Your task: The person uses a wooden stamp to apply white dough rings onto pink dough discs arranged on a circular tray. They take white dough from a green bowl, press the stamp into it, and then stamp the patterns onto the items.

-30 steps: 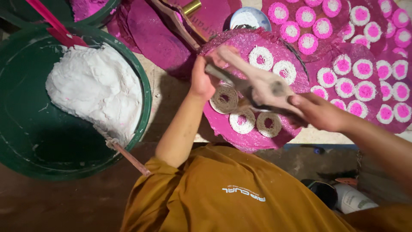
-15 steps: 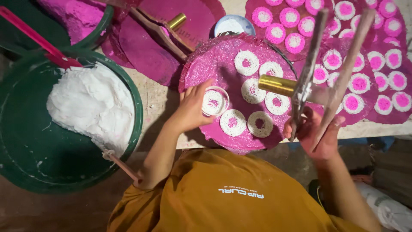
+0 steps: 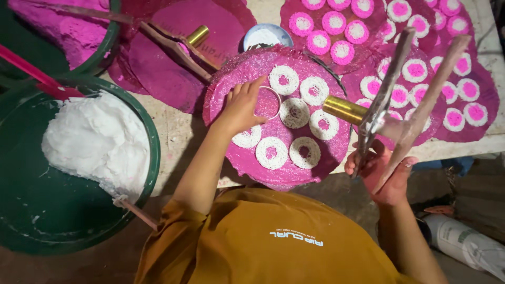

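Here, the green basin [image 3: 79, 231] of white paste sits at the bench's left edge. On the pink round tray [image 3: 231, 73] mid-bench, my left hand [image 3: 242, 108] pinches the small ring mould [image 3: 267, 103], flat beside the white rings. My right hand [image 3: 383, 173], further off at the near edge, grips the wooden press [image 3: 415, 89], handles slanting away.

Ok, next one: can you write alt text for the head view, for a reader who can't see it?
Seen from above, a person's left hand sets a metal ring on a round pink tray of white noodle rings, while the right hand holds a two-handled press with a brass cylinder. A green tub of white dough sits to the left.
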